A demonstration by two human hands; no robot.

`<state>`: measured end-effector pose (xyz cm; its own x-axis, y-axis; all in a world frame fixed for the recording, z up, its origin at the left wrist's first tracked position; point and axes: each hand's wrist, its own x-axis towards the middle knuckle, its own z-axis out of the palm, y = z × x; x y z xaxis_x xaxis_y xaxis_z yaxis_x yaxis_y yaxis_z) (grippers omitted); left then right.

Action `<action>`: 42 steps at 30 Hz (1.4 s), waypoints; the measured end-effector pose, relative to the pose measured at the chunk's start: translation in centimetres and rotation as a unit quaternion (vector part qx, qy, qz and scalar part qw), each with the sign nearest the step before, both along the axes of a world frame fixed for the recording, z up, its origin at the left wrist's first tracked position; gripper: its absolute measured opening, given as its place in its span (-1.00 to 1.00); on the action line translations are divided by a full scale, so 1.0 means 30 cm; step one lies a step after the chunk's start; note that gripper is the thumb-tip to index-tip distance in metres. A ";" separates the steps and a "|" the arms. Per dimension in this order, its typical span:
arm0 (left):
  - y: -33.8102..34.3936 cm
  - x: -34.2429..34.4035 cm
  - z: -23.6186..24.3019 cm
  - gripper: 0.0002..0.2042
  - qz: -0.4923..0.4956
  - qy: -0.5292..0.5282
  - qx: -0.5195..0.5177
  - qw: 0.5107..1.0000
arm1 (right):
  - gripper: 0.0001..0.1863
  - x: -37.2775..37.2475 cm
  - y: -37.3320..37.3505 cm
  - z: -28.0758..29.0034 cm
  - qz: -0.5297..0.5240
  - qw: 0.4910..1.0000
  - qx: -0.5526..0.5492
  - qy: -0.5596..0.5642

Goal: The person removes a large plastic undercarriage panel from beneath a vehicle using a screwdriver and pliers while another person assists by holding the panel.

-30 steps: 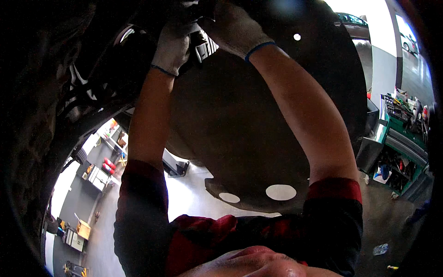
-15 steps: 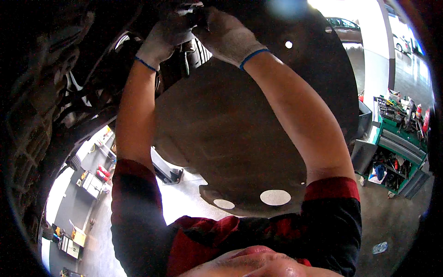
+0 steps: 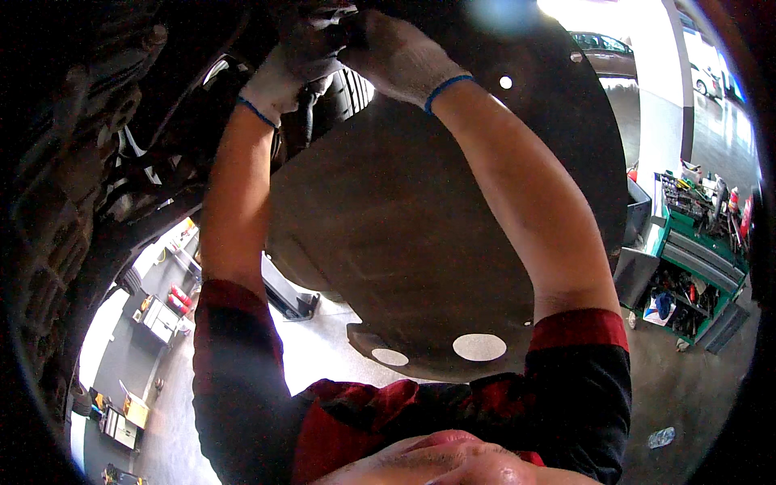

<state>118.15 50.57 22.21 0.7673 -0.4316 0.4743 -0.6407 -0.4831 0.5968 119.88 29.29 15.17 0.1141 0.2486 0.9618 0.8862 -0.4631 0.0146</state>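
Both my arms reach up to the dark underside of a raised car. My left hand (image 3: 283, 78), in a white knit glove with a blue cuff edge, is curled at a dark part near the top edge. Beside it my right hand (image 3: 396, 58), gloved alike, bends its fingers in against the same spot. The fingers of both hands close around something dark that shadow hides. Just below the hands a tyre (image 3: 352, 93) shows its tread. A broad dark undercover panel (image 3: 388, 210) with round holes spreads below and right of them.
Dark underbody parts (image 3: 73, 162) fill the left side. At the right stands a green tool cart (image 3: 703, 259) loaded with tools, near a white pillar (image 3: 659, 89). A plastic bottle (image 3: 661, 437) lies on the floor. A lift arm (image 3: 291, 299) shows at lower left.
Both hands stay at the same spot, with the right wrist shifted slightly to the right. The view has moved a little; no thing is visibly taken or let go.
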 end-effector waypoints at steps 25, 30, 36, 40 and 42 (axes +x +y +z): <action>0.027 -0.008 -0.226 -0.70 0.226 -0.666 0.370 0.607 | -0.49 -0.071 -0.005 -0.023 -0.102 0.992 0.003 0.073; 0.024 -0.038 -0.280 -0.72 0.292 -0.421 0.343 0.788 | -0.54 -0.084 -0.012 -0.018 -0.087 0.995 0.013 0.037; 0.004 -0.085 -0.345 -0.78 0.225 -0.406 0.255 0.848 | -0.64 -0.085 -0.001 -0.027 -0.110 0.990 0.003 0.090; -0.032 -0.173 -0.332 -0.77 0.157 -0.309 0.091 0.934 | -0.60 -0.043 0.024 -0.034 -0.136 0.990 0.032 0.033; -0.044 -0.226 -0.299 -0.76 0.123 -0.192 -0.011 0.973 | -0.59 -0.024 0.040 -0.033 -0.145 0.989 0.042 0.008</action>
<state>111.36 49.25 13.25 0.6097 -0.2430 0.7544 -0.6852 -0.6400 0.3477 119.16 30.49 14.19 0.1835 0.1238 0.9752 0.7165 -0.6961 -0.0464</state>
